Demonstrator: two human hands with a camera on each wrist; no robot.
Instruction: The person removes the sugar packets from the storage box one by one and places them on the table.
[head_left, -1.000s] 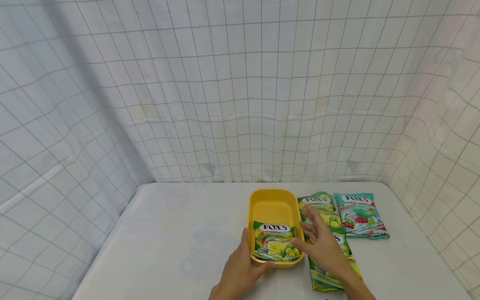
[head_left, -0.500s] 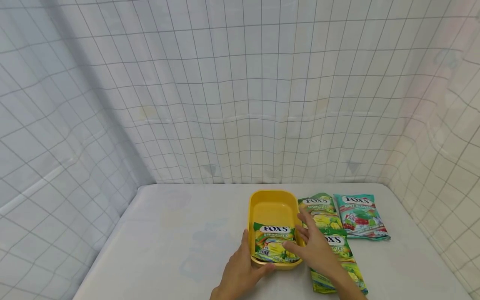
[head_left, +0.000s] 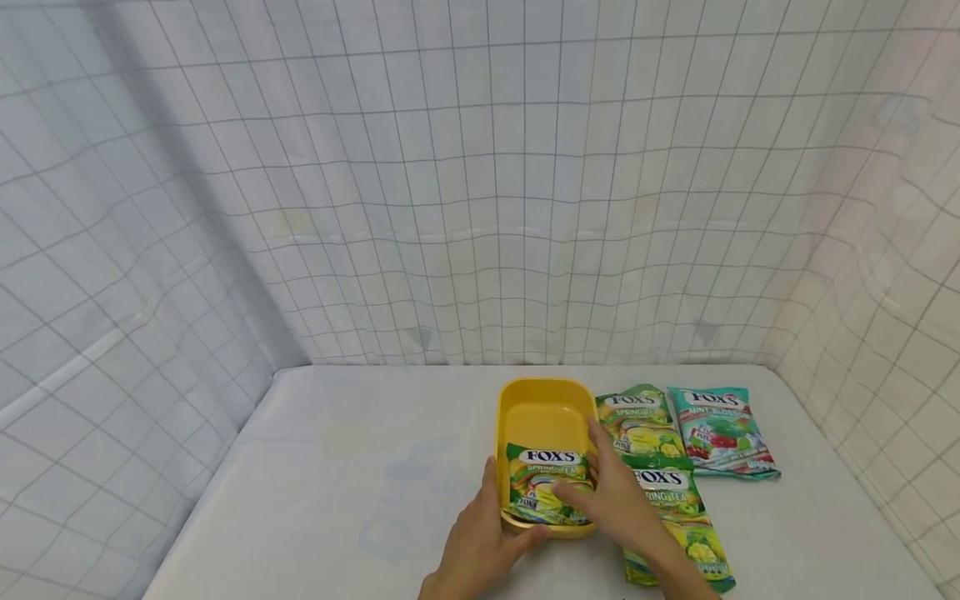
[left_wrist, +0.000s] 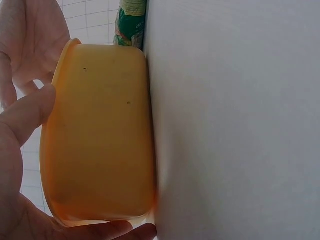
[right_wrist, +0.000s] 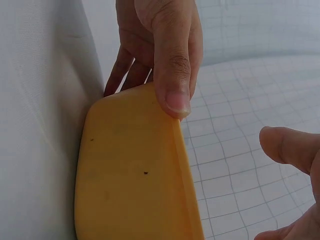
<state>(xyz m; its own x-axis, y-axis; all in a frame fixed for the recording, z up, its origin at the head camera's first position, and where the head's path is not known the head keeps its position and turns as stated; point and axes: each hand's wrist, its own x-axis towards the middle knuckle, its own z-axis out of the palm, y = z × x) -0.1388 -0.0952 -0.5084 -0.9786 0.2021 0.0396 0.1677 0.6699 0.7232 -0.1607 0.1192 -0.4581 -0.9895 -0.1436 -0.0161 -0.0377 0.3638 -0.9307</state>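
Note:
A yellow plastic tub (head_left: 543,423) stands on the white table, with a green FOX'S Spring Tea candy bag (head_left: 542,485) lying in its near half. My left hand (head_left: 478,540) grips the tub's near left corner, its thumb along the near rim and fingers on the left wall. In the right wrist view that thumb (right_wrist: 174,95) presses on the yellow rim. Over the tub's right side is my right hand (head_left: 617,503), thumb stretched above the candy bag and fingers spread near the right rim. Whether it touches the bag is hard to tell.
Two more Spring Tea bags, a far one (head_left: 643,423) and a near one (head_left: 678,523), lie right of the tub, the near one partly behind my right forearm. Further right is a teal Mint Blossom bag (head_left: 724,435). A grid-patterned white curtain (head_left: 517,208) encloses the table.
My right hand has shifted left, from beside the tub to over its right edge, uncovering more of the near bag on the table. The left hand keeps its grip.

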